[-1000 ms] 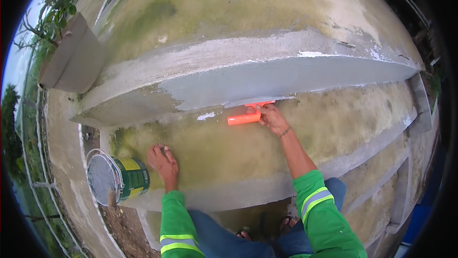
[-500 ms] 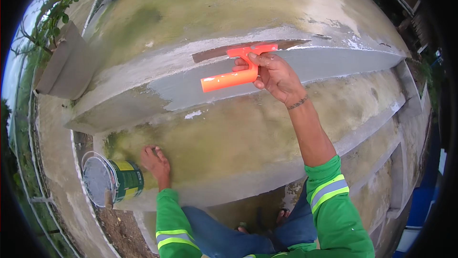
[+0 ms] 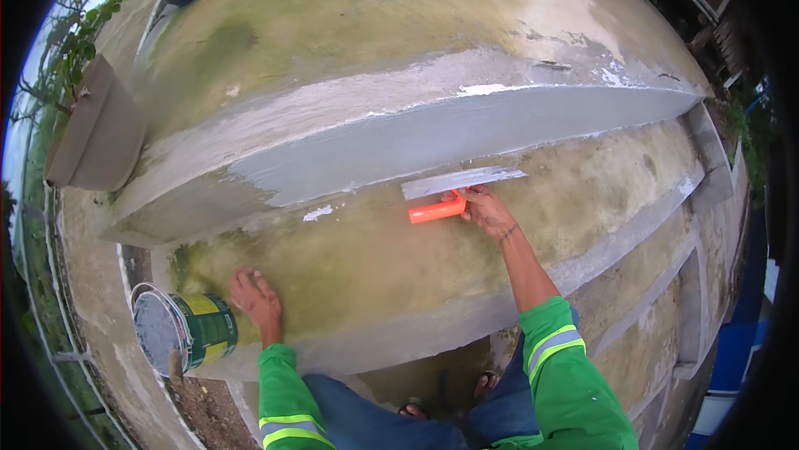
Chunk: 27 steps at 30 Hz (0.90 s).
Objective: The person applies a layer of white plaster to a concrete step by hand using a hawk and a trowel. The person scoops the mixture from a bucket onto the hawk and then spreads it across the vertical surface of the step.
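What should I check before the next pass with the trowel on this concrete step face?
1. Grip on the trowel: the right hand is closed around the orange handle. Ok.
2. Blade position: it sits at the bottom edge of the grey wet coat, flat side up. Ok.
3. Material on the blade: a thin grey smear shows, amount cannot tell.
4. Support: the left hand is pressed flat on the lower step. Ok.
5. Paint can: open, lying tipped at the step's left end beside the left hand. Not ok.
6. Coverage: the left end of the face is bare and patchy. Not ok.
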{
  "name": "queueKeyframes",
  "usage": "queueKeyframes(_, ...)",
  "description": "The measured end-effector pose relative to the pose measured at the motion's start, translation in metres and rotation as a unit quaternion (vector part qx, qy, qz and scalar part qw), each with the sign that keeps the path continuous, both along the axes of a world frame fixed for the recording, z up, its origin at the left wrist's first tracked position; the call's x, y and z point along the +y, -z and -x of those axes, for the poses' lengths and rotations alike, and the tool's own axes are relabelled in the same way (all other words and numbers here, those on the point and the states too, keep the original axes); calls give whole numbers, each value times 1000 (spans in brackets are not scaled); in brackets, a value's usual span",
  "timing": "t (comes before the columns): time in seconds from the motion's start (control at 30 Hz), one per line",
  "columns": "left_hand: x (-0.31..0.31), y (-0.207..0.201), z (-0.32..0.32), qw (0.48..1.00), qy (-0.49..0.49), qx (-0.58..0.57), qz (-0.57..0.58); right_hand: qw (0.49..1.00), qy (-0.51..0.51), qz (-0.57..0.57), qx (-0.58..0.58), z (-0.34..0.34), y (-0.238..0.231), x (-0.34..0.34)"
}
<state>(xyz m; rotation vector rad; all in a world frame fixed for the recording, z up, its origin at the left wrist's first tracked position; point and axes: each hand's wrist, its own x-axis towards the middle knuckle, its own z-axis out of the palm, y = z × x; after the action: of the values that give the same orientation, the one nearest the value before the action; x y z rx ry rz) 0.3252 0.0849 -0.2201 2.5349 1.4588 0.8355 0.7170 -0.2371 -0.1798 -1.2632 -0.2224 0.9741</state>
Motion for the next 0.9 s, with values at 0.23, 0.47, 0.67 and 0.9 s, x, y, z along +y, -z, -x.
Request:
queueKeyframes(0.23, 1, 4, 2, 999, -20, 28, 8, 1000, -15, 26, -8, -22, 3, 12)
queueKeyframes(0.47, 3, 5, 1, 999, -24, 36, -8, 999, -17, -15, 25, -38, 0, 19)
queueKeyframes(0.67, -1, 0, -6, 1000, -15, 26, 10, 1000, 5, 4, -31, -40, -37, 18)
queueKeyframes(0.9, 4, 7, 6, 999, -16, 39, -8, 992, -24, -73, -99, -27, -189, 32)
